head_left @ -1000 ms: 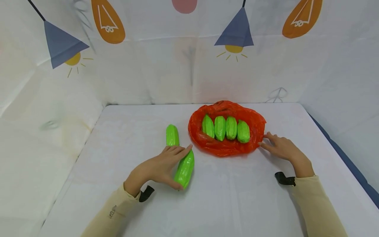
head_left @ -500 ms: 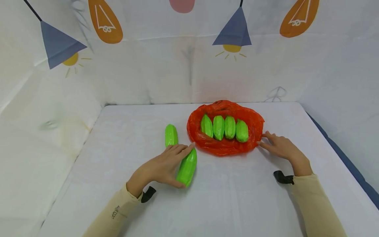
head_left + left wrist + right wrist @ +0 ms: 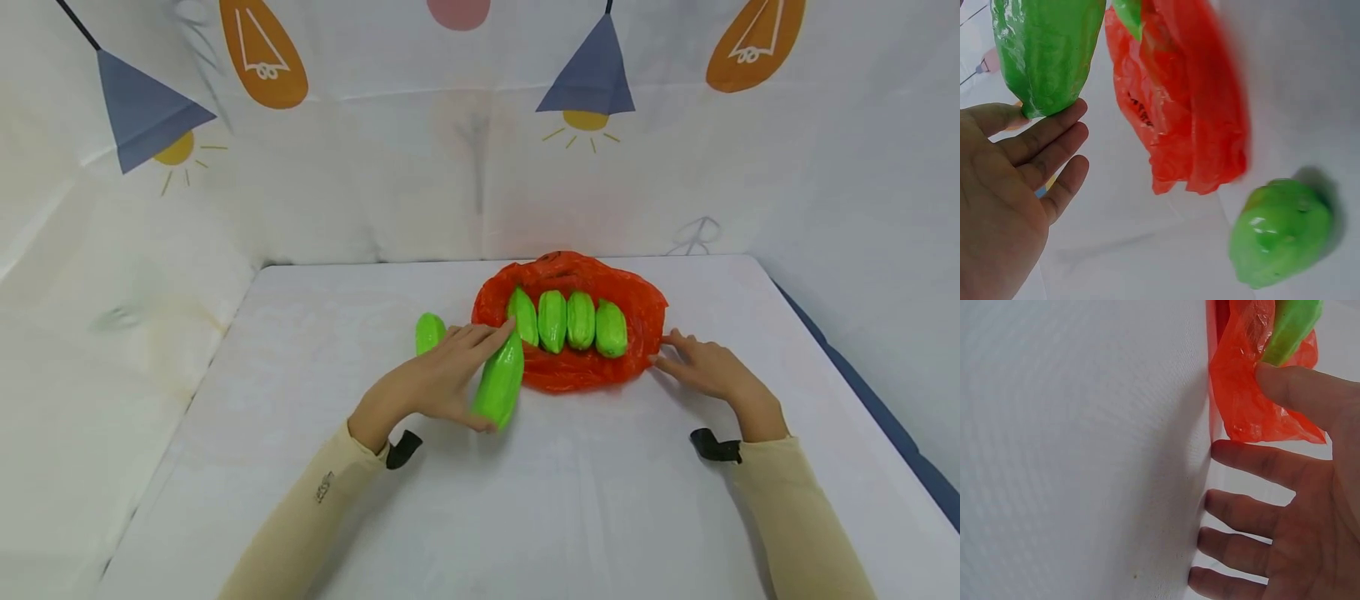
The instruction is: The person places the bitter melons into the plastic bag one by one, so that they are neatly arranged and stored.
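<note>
My left hand [image 3: 442,379] grips a long glossy green vegetable [image 3: 501,382], tapered and faintly ribbed, its exact kind unclear. It is tilted and lifted off the table, by the left edge of a red plastic bag [image 3: 558,379]. In the left wrist view, thumb and fingers pinch one end of this green vegetable [image 3: 1050,50]. Several similar green vegetables [image 3: 581,321] lie in a row in the open bag. Another green vegetable [image 3: 430,332] lies behind my left hand, partly hidden. My right hand [image 3: 708,369] touches the bag's right edge, thumb against the plastic [image 3: 1244,403] and other fingers extended on the table.
A white-covered table [image 3: 600,500] stands against a white cloth backdrop [image 3: 420,192] printed with lamps and bulbs. Black wrist mounts [image 3: 405,450] stick out by both sleeves. A dark blue strip [image 3: 862,392] runs along the table's right side.
My left hand has raised the green vegetable off the table and carried it right and away from me, towards the bag. My right hand has stayed at the bag's right edge.
</note>
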The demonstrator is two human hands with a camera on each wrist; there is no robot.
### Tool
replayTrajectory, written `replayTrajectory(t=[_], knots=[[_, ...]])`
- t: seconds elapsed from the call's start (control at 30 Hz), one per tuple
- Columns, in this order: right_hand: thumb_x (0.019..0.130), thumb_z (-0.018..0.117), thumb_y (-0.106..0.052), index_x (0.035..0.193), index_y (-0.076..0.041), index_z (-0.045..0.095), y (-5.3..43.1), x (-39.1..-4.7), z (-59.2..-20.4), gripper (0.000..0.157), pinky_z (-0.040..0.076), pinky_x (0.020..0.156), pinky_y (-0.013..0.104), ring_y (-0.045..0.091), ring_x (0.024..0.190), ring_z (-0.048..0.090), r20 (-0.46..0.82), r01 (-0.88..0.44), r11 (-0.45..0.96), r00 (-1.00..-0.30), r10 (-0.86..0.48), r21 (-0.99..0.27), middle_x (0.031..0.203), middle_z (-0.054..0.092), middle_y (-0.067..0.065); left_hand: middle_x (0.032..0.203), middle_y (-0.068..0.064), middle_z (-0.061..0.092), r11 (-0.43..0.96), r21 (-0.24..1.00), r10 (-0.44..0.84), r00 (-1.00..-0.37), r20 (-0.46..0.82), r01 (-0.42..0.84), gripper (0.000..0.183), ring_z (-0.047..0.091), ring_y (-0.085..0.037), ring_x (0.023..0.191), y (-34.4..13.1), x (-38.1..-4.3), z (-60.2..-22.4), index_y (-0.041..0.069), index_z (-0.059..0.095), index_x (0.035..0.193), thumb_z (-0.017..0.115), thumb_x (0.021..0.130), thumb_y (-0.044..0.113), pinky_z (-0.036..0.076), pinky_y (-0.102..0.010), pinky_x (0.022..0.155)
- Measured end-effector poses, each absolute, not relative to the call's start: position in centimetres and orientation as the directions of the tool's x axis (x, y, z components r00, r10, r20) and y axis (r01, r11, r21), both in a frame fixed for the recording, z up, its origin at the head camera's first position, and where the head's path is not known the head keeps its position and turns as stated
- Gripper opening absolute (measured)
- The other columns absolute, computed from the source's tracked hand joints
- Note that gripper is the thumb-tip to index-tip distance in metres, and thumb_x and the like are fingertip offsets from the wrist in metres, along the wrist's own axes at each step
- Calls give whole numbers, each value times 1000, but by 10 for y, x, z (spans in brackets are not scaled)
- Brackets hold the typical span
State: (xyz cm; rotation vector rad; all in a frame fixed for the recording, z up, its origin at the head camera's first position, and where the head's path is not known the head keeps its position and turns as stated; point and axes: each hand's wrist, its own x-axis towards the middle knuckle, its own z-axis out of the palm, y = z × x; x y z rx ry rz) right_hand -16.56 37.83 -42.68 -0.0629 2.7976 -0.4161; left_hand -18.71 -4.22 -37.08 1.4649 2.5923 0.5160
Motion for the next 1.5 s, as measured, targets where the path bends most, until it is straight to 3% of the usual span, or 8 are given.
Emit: replayTrajectory(t=[0.1, 0.3, 0.37, 0.6, 0.9, 1.17, 1.5], knots=[[96, 46, -61, 150, 2, 32, 379, -165, -427, 84, 32, 100, 74, 60, 132, 30, -291, -1, 957, -953, -89, -290, 149, 30, 37, 139, -9, 45, 471, 328, 856, -515, 57, 819, 128, 38, -24, 132, -30, -199, -362, 9, 8, 158, 83, 67, 57, 33, -46, 111], [95, 45, -62, 151, 0, 30, 380, -164, -427, 85, 30, 100, 75, 61, 132, 29, -300, 11, 957, -951, -80, -291, 149, 28, 38, 149, -12, 38, 510, 327, 844, -536, -14, 795, 128, 32, -27, 139, -2, -226, -346, 13, 2, 159, 81, 69, 59, 22, -56, 118], [95, 45, -62, 151, 1, 31, 380, -164, -427, 85, 30, 101, 74, 61, 133, 29, -299, 10, 956, -951, -83, -295, 149, 29, 38, 150, -11, 37, 518, 324, 843, -536, -37, 792, 127, 31, -26, 138, 8, -237, -344, 12, 2, 159, 80, 70, 59, 24, -53, 118], [95, 46, -62, 150, 1, 32, 382, -165, -428, 84, 31, 101, 73, 60, 133, 29, -295, 6, 952, -951, -89, -305, 149, 29, 38, 164, -9, 18, 605, 315, 796, -570, -204, 732, 124, 15, -31, 151, 38, -272, -352, 13, 1, 159, 75, 73, 65, 10, -52, 123], [96, 46, -61, 150, 0, 34, 385, -166, -428, 83, 35, 101, 71, 58, 131, 34, -283, -6, 954, -954, -95, -298, 149, 30, 37, 165, -6, 13, 668, 398, 744, -572, -345, 629, 122, 13, -27, 152, 63, -291, -366, 13, 0, 159, 73, 75, 63, 13, -52, 123], [97, 46, -58, 149, 1, 35, 384, -168, -429, 80, 33, 103, 71, 58, 132, 34, -272, -20, 954, -957, -105, -298, 149, 30, 37, 167, -1, 3, 669, 528, 739, -549, -390, 523, 122, 9, -19, 153, 61, -297, -376, 14, -8, 158, 73, 78, 60, 18, -44, 123], [97, 46, -59, 149, 1, 35, 387, -168, -431, 80, 32, 103, 72, 59, 133, 31, -280, -10, 953, -955, -99, -304, 149, 29, 37, 166, -3, 4, 705, 520, 704, -566, -428, 483, 122, 7, -21, 153, 52, -296, -378, 16, -12, 157, 70, 79, 61, 16, -47, 123]])
